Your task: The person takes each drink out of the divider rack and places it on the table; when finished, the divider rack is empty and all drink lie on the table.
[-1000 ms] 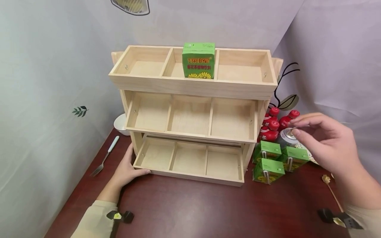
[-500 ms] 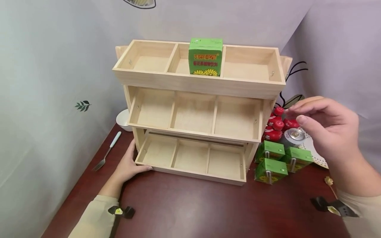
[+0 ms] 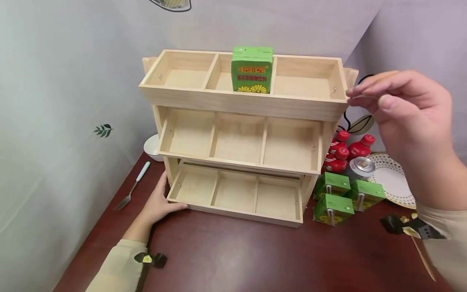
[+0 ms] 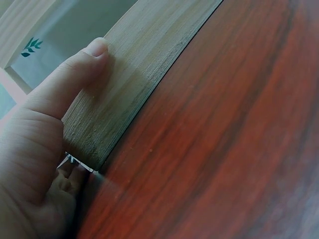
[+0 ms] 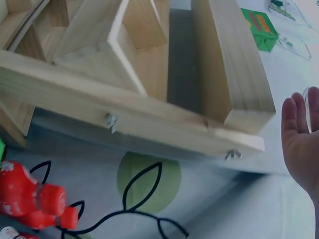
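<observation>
A three-tier wooden shelf with divided trays stands on the dark red table. My left hand grips the lower left corner of its bottom tray. In the left wrist view the thumb presses the tray's front board, while other fingers pass round the side. My right hand is raised beside the right end of the top tray, fingers bent and thumb apart, with no object plainly seen in it. A green drink carton stands in the top tray's middle compartment.
Right of the shelf stand green drink cartons, red bottles, a can and a dotted plate. A wooden flower-ended stick lies front right. To the left are a fork and white bowl.
My right hand has risen from over the can to the level of the top tray, uncovering more of the plate. My left hand keeps its hold on the shelf corner.
</observation>
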### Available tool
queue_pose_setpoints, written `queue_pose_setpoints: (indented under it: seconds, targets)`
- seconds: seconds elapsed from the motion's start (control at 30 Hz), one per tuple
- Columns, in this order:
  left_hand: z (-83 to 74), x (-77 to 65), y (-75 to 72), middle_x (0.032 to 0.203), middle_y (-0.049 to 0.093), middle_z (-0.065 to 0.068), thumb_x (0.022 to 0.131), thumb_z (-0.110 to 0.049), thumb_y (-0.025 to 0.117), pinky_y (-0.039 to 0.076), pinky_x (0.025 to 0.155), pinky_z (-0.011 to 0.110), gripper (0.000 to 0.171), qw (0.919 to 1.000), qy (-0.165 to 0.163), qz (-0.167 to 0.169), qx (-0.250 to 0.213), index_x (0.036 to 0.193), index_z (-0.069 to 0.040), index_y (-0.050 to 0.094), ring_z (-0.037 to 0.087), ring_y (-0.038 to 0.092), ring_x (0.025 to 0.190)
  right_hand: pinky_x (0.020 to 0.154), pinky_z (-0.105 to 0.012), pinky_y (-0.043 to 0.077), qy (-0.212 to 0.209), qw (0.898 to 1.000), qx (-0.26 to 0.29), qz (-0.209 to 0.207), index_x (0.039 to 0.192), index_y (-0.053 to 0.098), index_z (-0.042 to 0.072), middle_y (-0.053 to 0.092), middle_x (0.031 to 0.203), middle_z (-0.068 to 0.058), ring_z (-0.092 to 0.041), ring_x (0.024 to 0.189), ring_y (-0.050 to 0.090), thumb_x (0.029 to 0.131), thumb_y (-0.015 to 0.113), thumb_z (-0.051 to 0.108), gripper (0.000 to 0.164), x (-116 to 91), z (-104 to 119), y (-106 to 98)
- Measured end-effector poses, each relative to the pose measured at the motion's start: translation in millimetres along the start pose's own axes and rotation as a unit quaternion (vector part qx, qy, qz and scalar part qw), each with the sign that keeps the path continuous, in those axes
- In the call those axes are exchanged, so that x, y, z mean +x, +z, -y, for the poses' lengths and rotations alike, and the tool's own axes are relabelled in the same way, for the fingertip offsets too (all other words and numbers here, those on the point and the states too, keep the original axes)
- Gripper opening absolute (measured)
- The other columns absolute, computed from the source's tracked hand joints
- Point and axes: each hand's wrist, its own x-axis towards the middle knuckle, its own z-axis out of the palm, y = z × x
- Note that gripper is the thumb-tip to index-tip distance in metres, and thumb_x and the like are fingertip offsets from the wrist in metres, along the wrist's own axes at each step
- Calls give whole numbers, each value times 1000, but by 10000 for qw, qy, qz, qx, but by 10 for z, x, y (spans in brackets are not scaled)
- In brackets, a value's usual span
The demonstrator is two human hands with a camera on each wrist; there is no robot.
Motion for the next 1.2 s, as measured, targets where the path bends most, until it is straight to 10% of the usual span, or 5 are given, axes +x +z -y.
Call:
queue_pose_setpoints:
  seconds: [0.47,0.9,1.2]
  targets:
    - [26,27,46,150,32,13,54,-9,96,35,98,21,128,9999,-13,52,-146,155,-16,17,35,38,130,93,-38,47,270,9609,-2746,235,101,57,-24,62,100,-29,-35,95,58,76,64,-20,27,348,-275,458]
    - [14,38,38,151,33,8,54,-13,96,31,101,21,129,10000,-16,17,37,155,-18,17,27,37,131,98,-33,43,514,9463,-3192,-70,101,66,-4,61,105,-13,-23,102,57,75,69,-13,28,534,-558,751]
    - [6,7,8,150,33,12,54,-13,96,31,100,21,128,10000,-25,-48,56,155,-16,18,27,38,130,99,-34,42,871,9095,-4056,270,118,62,1,57,123,-9,-22,114,55,80,69,-7,40,696,-642,874]
